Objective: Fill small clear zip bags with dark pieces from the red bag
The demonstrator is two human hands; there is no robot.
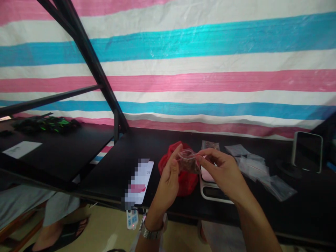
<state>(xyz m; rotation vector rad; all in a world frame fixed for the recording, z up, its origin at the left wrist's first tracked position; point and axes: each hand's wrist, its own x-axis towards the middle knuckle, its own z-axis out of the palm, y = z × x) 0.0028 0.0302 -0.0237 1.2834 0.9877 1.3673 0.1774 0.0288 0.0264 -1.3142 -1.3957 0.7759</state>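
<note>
My left hand [169,178] and my right hand [223,171] hold one small clear zip bag [188,161] between them above the black table [301,213]. Both hands pinch its top edge with thumb and fingers. The bag holds dark reddish-brown bits. Just behind my left hand lies a red plastic bag [183,182]. A small white scale [214,192] with a pink top sits under my right hand.
Several empty clear zip bags [258,171] lie to the right of the scale. A phone on a stand [307,152] is at far right. A white card [140,182] lies left of the red bag. Another person's legs and sandal [60,224] show at lower left.
</note>
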